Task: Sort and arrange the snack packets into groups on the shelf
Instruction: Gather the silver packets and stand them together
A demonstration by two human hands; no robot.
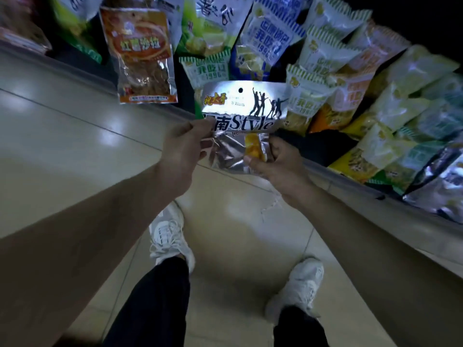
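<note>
Both hands hold one silver snack packet printed with "Style" and dancing silhouettes, in front of the shelf edge. My left hand pinches its left side. My right hand grips its lower right corner, thumb on an orange patch. An orange packet with a clear window hangs or leans at the shelf front to the upper left. Several white-and-green packets lie heaped on the shelf behind and to the right.
The shelf's pale front rail runs diagonally from upper left to lower right. Green chip bags stand at the back. Silver packets lie at far right. Below are tiled floor and my two white shoes.
</note>
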